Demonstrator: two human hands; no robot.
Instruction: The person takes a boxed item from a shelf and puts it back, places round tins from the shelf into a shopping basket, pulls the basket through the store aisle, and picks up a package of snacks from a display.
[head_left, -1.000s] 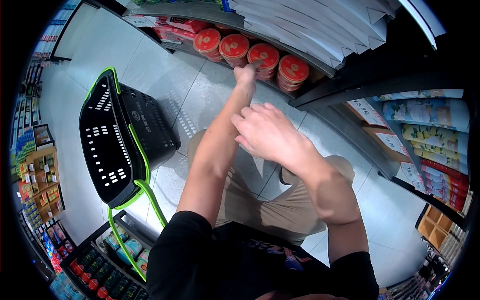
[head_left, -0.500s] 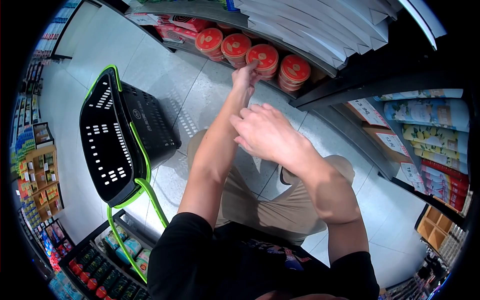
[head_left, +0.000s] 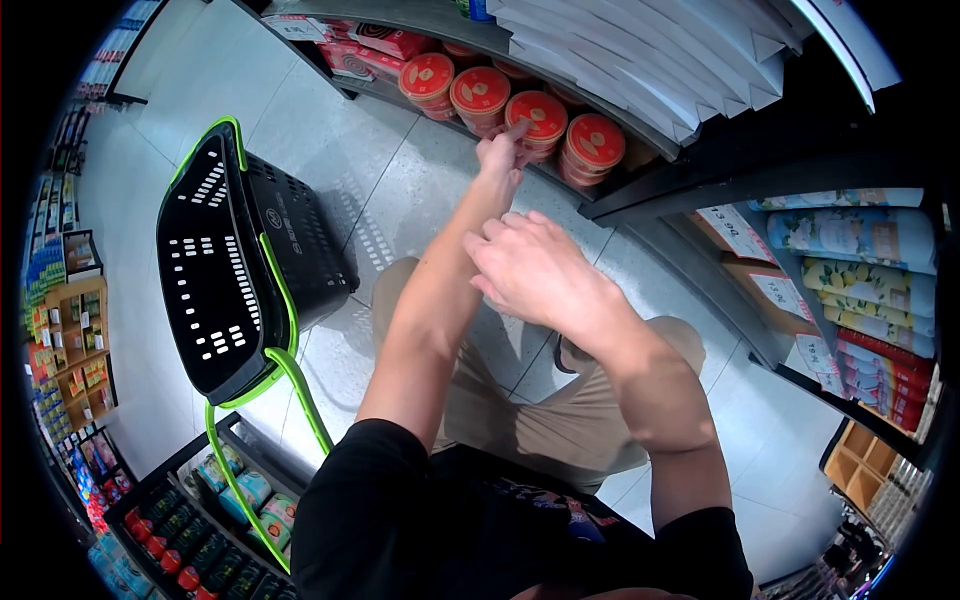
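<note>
On the bottom shelf stand several stacks of round red-lidded tubs; one is the tub stack (head_left: 538,116) third from the left. My left hand (head_left: 502,150) is stretched to its front left side, thumb on the lid's edge and fingers along its side, so the hand is closed on it. My right hand (head_left: 528,262) hangs in the air over my left forearm, above my knees. Its fingers are loosely curled and apart, and nothing shows in them.
A black shopping basket (head_left: 215,270) with green handles stands on the floor at left. White folded packs (head_left: 640,65) fill the shelf above the tubs. Rolled patterned goods (head_left: 850,240) lie on the right shelf, behind price tags. A wooden rack (head_left: 868,462) stands at lower right.
The view has shifted slightly, moving the shelf and basket a little in the frame. My left hand stays at the same tub stack, and my right hand has hardly moved.
</note>
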